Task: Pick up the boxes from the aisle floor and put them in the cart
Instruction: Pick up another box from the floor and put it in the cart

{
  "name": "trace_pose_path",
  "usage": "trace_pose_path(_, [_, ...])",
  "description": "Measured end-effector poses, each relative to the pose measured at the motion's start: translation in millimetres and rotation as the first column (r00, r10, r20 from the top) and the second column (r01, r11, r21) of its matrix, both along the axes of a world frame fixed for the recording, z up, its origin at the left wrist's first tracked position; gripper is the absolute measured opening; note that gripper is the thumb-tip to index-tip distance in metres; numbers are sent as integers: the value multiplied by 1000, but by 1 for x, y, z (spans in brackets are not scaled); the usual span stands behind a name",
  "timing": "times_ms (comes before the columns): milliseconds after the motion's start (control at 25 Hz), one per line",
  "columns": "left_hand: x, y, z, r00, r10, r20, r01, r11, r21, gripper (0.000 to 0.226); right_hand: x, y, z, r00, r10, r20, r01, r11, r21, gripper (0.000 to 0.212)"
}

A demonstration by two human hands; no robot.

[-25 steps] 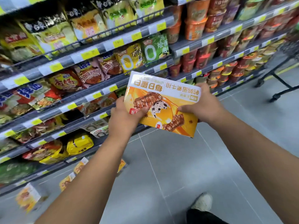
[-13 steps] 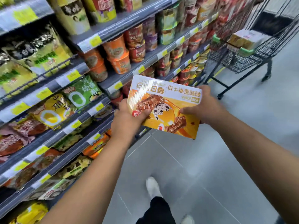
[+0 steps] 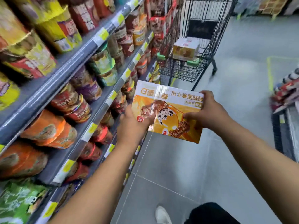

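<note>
A flat orange-and-white cardboard box (image 3: 168,113) wrapped in shiny film is held in the air above the grey tiled aisle floor (image 3: 186,167). The left hand (image 3: 132,125) grips its left edge with the thumb curled over the top face, and the right hand (image 3: 207,113) clasps its right edge. Ahead, a black wire shopping cart (image 3: 182,70) already carries a pale box (image 3: 186,49), beside the shelves of instant-noodle cups (image 3: 72,104).

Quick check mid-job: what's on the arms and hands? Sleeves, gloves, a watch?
Nothing worn shows. Left arm and right arm are bare to the frame edge, no sleeves. Left hand and right hand have no gloves; no watch, band or ring visible.
</note>
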State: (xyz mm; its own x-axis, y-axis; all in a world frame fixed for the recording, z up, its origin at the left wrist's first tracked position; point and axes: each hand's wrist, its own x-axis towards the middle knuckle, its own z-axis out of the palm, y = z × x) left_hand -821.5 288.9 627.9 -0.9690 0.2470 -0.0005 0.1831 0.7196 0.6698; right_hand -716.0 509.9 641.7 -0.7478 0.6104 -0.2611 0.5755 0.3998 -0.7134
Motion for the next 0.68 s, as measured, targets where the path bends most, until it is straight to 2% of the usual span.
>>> trace_pose_path(240, [-89,120,-3,991,-125,-43,123,992,-38,82,-63,108,0,997,-79,4,78,997,26,91])
trace_pose_path(440, [-153,232,-4,994,-107,-25,106,994,-26,80,-129,219,6,997,-76,14,76,996,43,92])
trace_pose_path(680, [-228,325,2,991,-131,-6,131,990,-45,82,-203,309,7,996,-79,33,78,996,31,96])
